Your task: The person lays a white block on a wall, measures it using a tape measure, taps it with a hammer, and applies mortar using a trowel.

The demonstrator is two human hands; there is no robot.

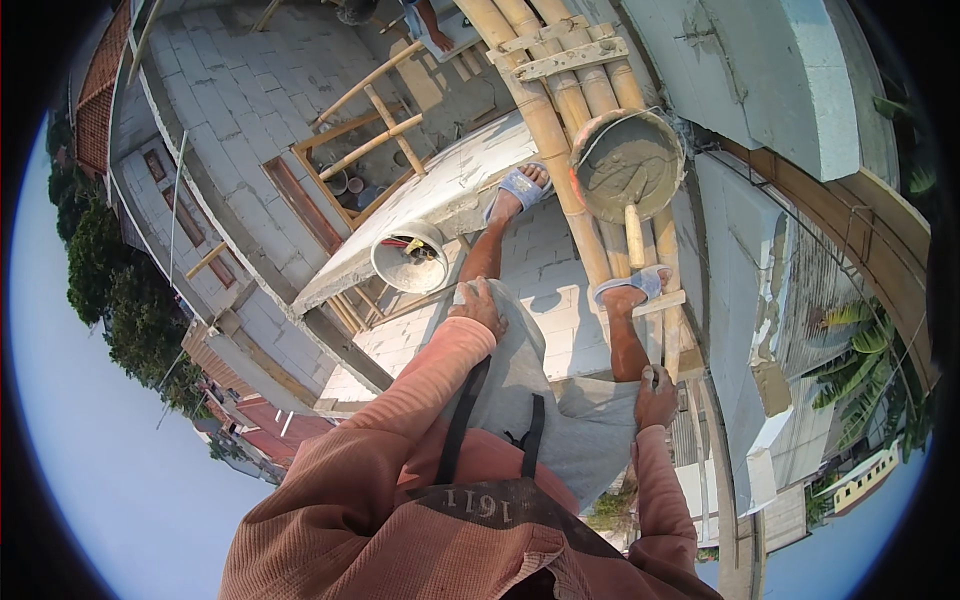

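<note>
My left hand (482, 309) lies over my left knee, its fingers spread on the grey shorts (500, 370), holding nothing. At my right knee, beside the hem of the shorts, rests my right hand (655, 398); its fingertips are slightly apart and I see no tool in it. Ahead of it, on the bamboo poles (545, 110), sits a bucket (588, 200) of wet grey mortar (635, 165). A trowel stands in the mortar, its pale handle (633, 238) over the near rim. A white bucket (385, 270) with small red and yellow items stands left of my left knee.
My left sandalled foot (522, 188) is on the concrete wall ledge (345, 275), my right foot (632, 288) on the bamboo. Below left are a block wall (220, 100) and a wooden frame (350, 165). Another person's hand (440, 40) shows at the top. A grey wall (755, 80) rises right.
</note>
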